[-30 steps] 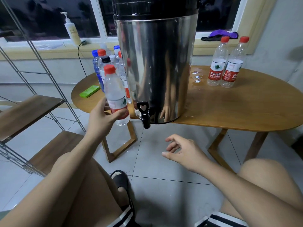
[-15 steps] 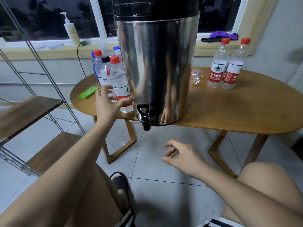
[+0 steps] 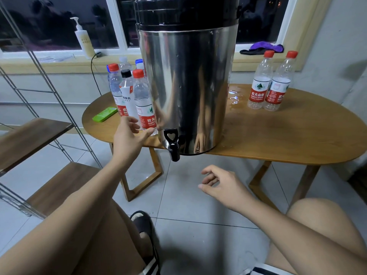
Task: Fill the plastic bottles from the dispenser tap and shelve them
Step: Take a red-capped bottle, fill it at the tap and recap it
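Item: bottle [image 3: 144, 104], capped, upright at the table [image 3: 278, 139] front-left edge, beside the dispenser [image 3: 188, 86].
Left hand [image 3: 129, 135]: my fingers spread, thumb tip at its base, no grip.
Right hand [image 3: 220, 185]: slack, empty, below the tap [image 3: 173, 143].
Step, likely: set-down.
Next, probably: fetch an empty one and uncap it.

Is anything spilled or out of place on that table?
Yes: a small puddle of water glistens on the wooden table, between the steel dispenser and the two red-capped bottles on the right. Every bottle in view stands upright and capped, so where the spill came from cannot be told.
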`<state>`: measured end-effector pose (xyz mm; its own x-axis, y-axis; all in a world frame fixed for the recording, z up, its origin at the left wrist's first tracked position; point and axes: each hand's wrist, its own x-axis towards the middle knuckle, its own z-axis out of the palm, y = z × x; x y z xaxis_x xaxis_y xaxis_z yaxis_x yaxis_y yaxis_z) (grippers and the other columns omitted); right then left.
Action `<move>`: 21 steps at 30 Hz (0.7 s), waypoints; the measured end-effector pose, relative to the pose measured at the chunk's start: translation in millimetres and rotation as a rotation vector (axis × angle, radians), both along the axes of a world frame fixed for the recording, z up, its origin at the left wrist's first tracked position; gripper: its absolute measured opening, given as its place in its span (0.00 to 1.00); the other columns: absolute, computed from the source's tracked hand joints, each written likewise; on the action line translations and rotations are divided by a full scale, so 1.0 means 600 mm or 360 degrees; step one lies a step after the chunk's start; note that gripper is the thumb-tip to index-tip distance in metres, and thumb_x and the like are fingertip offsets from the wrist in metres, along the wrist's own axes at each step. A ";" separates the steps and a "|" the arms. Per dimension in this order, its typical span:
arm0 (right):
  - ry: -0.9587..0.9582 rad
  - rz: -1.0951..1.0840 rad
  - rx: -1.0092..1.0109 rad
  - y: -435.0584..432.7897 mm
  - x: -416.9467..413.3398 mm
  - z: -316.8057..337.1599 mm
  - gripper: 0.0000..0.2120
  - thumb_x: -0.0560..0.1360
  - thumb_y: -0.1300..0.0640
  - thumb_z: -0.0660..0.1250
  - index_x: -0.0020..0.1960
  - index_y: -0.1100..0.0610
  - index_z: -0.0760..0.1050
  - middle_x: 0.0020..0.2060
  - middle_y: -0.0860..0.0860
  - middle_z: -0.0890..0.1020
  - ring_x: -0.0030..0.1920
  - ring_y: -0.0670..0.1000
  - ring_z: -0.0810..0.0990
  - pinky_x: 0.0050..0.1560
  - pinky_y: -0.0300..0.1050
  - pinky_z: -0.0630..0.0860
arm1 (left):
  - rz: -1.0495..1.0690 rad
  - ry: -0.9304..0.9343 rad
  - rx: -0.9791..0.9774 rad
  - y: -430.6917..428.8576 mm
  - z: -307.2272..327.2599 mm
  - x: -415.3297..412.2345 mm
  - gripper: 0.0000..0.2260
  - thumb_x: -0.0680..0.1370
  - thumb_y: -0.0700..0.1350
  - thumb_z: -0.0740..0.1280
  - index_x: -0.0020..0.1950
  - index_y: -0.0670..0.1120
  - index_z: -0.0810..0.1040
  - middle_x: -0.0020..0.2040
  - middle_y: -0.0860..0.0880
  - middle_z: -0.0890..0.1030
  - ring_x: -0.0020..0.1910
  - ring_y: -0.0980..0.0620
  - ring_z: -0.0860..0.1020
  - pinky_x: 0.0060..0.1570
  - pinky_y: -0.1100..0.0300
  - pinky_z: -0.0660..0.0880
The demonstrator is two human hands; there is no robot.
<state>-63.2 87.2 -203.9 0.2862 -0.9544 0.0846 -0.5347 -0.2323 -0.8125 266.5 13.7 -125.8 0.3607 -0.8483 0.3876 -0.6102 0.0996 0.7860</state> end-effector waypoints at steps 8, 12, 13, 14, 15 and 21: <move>-0.0150 -0.0173 -0.0122 -0.041 -0.049 0.066 0.11 0.76 0.53 0.80 0.55 0.46 0.82 0.44 0.44 0.87 0.44 0.47 0.85 0.51 0.42 0.80 | -0.0402 -0.0068 0.0325 0.114 -0.040 -0.068 0.07 0.81 0.53 0.75 0.51 0.53 0.80 0.43 0.55 0.85 0.43 0.57 0.83 0.41 0.62 0.79; -0.0246 -0.0325 -0.0173 -0.096 -0.101 0.118 0.08 0.77 0.54 0.80 0.52 0.46 0.83 0.44 0.47 0.88 0.44 0.51 0.86 0.51 0.53 0.85 | -0.0545 -0.0271 0.0495 0.111 -0.075 -0.092 0.09 0.81 0.57 0.74 0.48 0.53 0.82 0.40 0.53 0.85 0.41 0.57 0.82 0.39 0.63 0.76; -0.0239 -0.0380 -0.0197 -0.117 -0.117 0.128 0.08 0.77 0.54 0.80 0.52 0.46 0.83 0.44 0.48 0.88 0.44 0.52 0.87 0.50 0.56 0.87 | -0.0599 -0.0328 0.0524 0.107 -0.079 -0.098 0.09 0.81 0.59 0.74 0.48 0.54 0.82 0.41 0.54 0.84 0.41 0.58 0.81 0.39 0.65 0.76; -0.0227 -0.0442 -0.0223 -0.137 -0.133 0.138 0.07 0.77 0.54 0.80 0.51 0.46 0.83 0.44 0.48 0.88 0.44 0.53 0.87 0.49 0.57 0.88 | -0.0657 -0.0378 0.0549 0.103 -0.082 -0.104 0.09 0.81 0.59 0.74 0.48 0.55 0.82 0.41 0.55 0.84 0.42 0.60 0.81 0.40 0.65 0.76; -0.0213 -0.0505 -0.0250 -0.160 -0.150 0.146 0.07 0.77 0.54 0.80 0.51 0.46 0.83 0.44 0.47 0.88 0.45 0.53 0.87 0.48 0.57 0.88 | -0.0712 -0.0425 0.0559 0.100 -0.082 -0.112 0.08 0.81 0.59 0.74 0.49 0.56 0.82 0.42 0.56 0.84 0.44 0.61 0.81 0.42 0.64 0.77; -0.0103 -0.0947 -0.0309 -0.305 -0.242 0.176 0.08 0.74 0.54 0.80 0.50 0.51 0.82 0.46 0.50 0.87 0.51 0.57 0.87 0.53 0.54 0.84 | -0.0860 -0.0431 0.0518 0.081 -0.100 -0.151 0.07 0.80 0.59 0.75 0.49 0.58 0.82 0.40 0.56 0.82 0.41 0.55 0.81 0.41 0.55 0.79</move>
<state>-208.4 -95.8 -98.2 -0.3007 -0.9141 0.2719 -0.5690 -0.0568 -0.8204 176.1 62.0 -186.1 -0.2197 -0.9705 0.0992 -0.7205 0.2300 0.6542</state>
